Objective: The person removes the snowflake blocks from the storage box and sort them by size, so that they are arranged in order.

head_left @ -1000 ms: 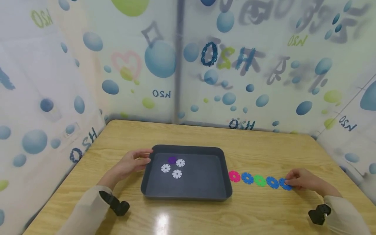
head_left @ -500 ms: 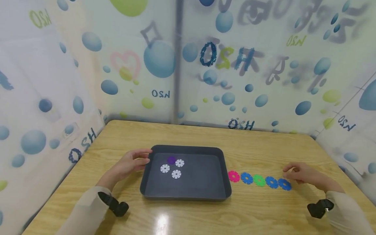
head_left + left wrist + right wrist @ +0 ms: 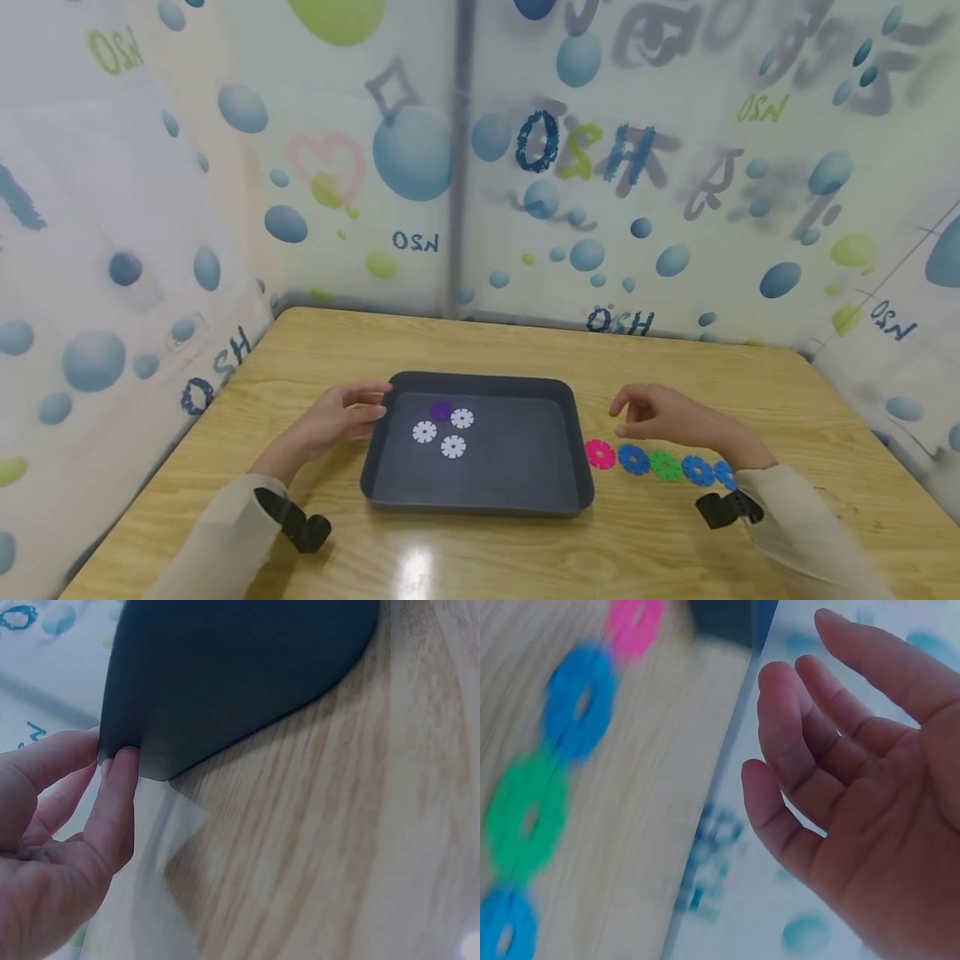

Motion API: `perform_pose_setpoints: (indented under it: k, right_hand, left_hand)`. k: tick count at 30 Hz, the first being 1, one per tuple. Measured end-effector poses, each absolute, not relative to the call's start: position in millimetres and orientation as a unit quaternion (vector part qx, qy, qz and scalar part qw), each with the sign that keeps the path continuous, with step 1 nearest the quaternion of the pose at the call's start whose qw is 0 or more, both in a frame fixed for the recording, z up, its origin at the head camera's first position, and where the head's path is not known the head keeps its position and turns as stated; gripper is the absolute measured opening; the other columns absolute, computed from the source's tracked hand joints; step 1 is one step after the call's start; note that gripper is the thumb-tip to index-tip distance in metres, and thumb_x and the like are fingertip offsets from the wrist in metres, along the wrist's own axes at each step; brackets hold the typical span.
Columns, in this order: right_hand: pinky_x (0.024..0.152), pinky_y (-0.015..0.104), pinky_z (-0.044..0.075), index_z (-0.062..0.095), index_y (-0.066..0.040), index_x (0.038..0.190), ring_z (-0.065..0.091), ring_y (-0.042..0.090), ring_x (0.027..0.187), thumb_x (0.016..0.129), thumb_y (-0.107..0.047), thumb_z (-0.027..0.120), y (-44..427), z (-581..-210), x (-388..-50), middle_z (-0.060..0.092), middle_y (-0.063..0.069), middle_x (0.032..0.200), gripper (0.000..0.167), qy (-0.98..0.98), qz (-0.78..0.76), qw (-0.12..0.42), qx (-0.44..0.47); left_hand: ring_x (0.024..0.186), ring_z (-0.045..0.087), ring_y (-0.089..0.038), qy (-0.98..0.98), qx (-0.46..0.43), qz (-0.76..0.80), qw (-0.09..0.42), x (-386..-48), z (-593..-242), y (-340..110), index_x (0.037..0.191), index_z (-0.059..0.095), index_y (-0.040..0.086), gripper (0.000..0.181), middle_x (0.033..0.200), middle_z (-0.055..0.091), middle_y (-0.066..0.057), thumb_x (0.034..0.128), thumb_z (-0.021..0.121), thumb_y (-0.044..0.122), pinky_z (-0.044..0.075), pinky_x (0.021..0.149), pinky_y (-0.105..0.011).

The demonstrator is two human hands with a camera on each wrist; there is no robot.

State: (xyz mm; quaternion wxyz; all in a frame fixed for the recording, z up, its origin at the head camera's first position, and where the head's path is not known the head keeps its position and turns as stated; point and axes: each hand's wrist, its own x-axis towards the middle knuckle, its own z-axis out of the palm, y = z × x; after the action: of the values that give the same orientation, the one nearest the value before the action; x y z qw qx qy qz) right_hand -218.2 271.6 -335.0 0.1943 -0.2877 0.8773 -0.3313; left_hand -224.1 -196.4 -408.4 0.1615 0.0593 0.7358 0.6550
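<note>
My left hand [image 3: 341, 419] grips the left rim of a dark grey tray [image 3: 525, 454]. In the left wrist view, fingertips meet both sides of the tray's edge [image 3: 225, 675]. Inside the tray lie a purple flower-shaped disc [image 3: 441, 411] and three white notched discs [image 3: 453, 447]. My right hand [image 3: 667, 414] hovers above the row of discs right of the tray, fingers loosely bent and holding nothing. That row runs from a pink disc [image 3: 601, 454] through a blue disc [image 3: 633, 459] and a green disc [image 3: 665, 466] to two more blue ones; my right wrist partly covers the last.
The wooden table [image 3: 525, 550] extends around the tray and the row. Behind it hangs a printed curtain [image 3: 487, 208], with further curtain on both sides. Black wrist cameras [image 3: 303, 529] are strapped on both wrists.
My right hand let go of the last blue disc at the row's right end, lifted, and moved left toward the tray. My left hand has stayed at the tray's rim.
</note>
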Motion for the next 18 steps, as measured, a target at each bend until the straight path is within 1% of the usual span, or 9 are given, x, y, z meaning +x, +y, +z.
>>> perform_pose_setpoints:
  k: [4,6,11,18]
  right_hand:
    - [0.057,0.032,0.049,0.054,0.001,0.107,0.055,0.029,0.063,0.089,-0.017,0.061,235.5,-335.9,-224.5,0.06,0.01,0.075,0.026,0.863,-0.327,0.214,-0.32]
    - [0.058,0.03,0.049,0.055,0.001,0.107,0.055,0.027,0.064,0.089,-0.018,0.061,220.7,-337.7,-227.8,0.06,0.007,0.076,0.026,0.86,-0.317,0.22,-0.335]
    - [0.062,0.026,0.05,0.057,-0.002,0.106,0.055,0.013,0.068,0.087,-0.019,0.064,189.5,-344.0,-238.0,0.059,-0.003,0.079,0.026,0.861,-0.283,0.223,-0.359]
    - [0.065,0.027,0.049,0.059,-0.005,0.105,0.055,0.011,0.074,0.086,-0.02,0.066,150.5,-348.3,-253.8,0.059,-0.005,0.082,0.025,0.863,-0.256,0.235,-0.367]
  left_hand:
    - [0.111,0.049,-0.028,0.736,0.057,0.655,0.16,-224.8,-408.0,-196.3,0.133,0.04,-0.003,0.047,0.134,0.036,-0.024,0.0902,0.057,0.006,0.046,0.091,-0.038]
    - [0.109,0.051,-0.027,0.736,0.054,0.655,0.16,-224.7,-407.8,-195.8,0.133,0.042,-0.003,0.047,0.132,0.037,-0.024,0.0898,0.058,0.005,0.047,0.09,-0.037]
    - [0.106,0.052,-0.025,0.737,0.044,0.655,0.161,-223.4,-408.8,-193.8,0.132,0.043,-0.003,0.045,0.129,0.04,-0.023,0.0895,0.058,0.004,0.048,0.089,-0.037]
    - [0.108,0.051,-0.027,0.741,0.049,0.651,0.156,-223.0,-406.7,-194.3,0.133,0.041,-0.003,0.049,0.13,0.038,-0.025,0.0899,0.059,0.009,0.047,0.091,-0.039]
